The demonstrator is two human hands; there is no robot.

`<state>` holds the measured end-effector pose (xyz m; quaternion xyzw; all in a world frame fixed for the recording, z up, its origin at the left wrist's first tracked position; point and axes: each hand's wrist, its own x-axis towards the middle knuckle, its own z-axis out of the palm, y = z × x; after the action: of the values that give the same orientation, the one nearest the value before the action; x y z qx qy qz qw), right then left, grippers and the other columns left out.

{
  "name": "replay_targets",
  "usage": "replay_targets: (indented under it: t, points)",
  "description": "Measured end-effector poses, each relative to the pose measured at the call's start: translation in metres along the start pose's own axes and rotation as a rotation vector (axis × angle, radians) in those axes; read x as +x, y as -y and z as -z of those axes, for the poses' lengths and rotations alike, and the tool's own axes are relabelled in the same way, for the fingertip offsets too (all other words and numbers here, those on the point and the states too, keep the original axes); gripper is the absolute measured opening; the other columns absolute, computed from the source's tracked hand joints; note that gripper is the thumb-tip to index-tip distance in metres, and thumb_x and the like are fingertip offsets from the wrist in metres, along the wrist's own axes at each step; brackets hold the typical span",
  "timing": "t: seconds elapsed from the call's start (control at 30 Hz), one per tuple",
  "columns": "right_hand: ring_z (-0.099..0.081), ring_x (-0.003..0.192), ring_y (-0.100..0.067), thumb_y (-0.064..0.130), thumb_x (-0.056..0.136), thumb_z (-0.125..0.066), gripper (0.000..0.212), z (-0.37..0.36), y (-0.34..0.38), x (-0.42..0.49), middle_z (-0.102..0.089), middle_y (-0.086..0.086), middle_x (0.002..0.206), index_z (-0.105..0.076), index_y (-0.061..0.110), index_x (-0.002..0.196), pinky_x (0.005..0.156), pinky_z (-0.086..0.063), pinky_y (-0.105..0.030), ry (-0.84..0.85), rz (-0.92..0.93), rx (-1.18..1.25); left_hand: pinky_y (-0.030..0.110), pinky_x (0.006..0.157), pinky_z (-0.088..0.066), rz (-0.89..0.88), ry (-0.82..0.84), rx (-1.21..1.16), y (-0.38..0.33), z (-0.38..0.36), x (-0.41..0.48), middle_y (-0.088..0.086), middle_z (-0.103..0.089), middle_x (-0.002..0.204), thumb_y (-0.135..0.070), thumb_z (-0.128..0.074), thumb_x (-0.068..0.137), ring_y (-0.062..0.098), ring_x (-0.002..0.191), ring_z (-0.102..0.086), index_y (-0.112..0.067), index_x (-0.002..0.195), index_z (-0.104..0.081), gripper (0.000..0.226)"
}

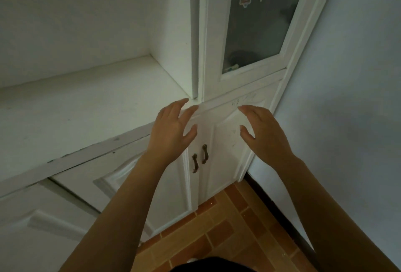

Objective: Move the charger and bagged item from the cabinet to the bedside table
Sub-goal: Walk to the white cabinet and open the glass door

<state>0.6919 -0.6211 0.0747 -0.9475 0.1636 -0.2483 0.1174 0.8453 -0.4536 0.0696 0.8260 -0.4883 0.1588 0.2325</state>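
Observation:
A white cabinet [223, 141] stands in front of me, its two lower doors closed. The doors carry two dark curved handles [199, 158] side by side. My left hand [171, 128] is raised before the left door, fingers spread, holding nothing. Level with it, my right hand [260, 130] hovers in front of the right door, also spread and empty. Both hands are above the handles and touch neither. Neither a charger nor a bagged item is in view.
An upper glass door [260, 22] with two stickers rises above the lower doors, closed. A white countertop [76, 115] stretches to the left with more closed doors under it. A pale wall [347, 98] borders the right. The floor [227, 228] is orange-brown tile.

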Motion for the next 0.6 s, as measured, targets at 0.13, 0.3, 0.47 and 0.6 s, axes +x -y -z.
replay_targets:
  t: [0.13, 0.3, 0.47, 0.6]
  points:
    - [-0.049, 0.117, -0.030, 0.021, 0.086, -0.046, 0.044, 0.017, 0.006, 0.023, -0.055, -0.016, 0.126, -0.047, 0.004, 0.127, 0.096, -0.041, -0.039, -0.059, 0.044, -0.016, 0.051, 0.103, -0.034, 0.008, -0.057, 0.007, 0.003, 0.015, 0.023, 0.021, -0.047, 0.135, -0.023, -0.062, 0.083, 0.038, 0.123, -0.045, -0.012, 0.127, -0.048, 0.047]
    - [-0.042, 0.123, -0.029, 0.025, 0.090, -0.046, 0.045, 0.035, 0.015, 0.056, -0.049, -0.014, 0.133, -0.043, 0.007, 0.131, 0.101, -0.036, -0.040, -0.104, 0.066, -0.018, 0.049, 0.103, -0.034, 0.021, -0.098, 0.030, 0.009, 0.025, 0.047, 0.021, -0.045, 0.137, -0.022, -0.061, 0.084, 0.038, 0.125, -0.043, -0.012, 0.130, -0.045, 0.049]
    - [-0.039, 0.126, -0.027, 0.020, 0.092, -0.050, 0.045, 0.043, 0.021, 0.084, -0.045, -0.012, 0.137, -0.039, 0.009, 0.134, 0.102, -0.034, -0.036, -0.134, 0.096, -0.016, 0.050, 0.103, -0.035, 0.031, -0.121, 0.017, 0.016, 0.020, 0.058, 0.021, -0.044, 0.138, -0.024, -0.061, 0.084, 0.038, 0.125, -0.043, -0.011, 0.131, -0.043, 0.052]
    - [-0.035, 0.129, -0.026, 0.026, 0.092, -0.049, 0.051, 0.040, 0.021, 0.104, -0.039, -0.011, 0.142, -0.032, 0.011, 0.137, 0.104, -0.034, -0.040, -0.082, 0.078, -0.035, 0.044, 0.107, -0.030, 0.059, 0.061, 0.042, 0.031, -0.008, 0.056, 0.018, -0.038, 0.142, -0.032, -0.057, 0.086, 0.034, 0.128, -0.039, -0.012, 0.137, -0.033, 0.059]
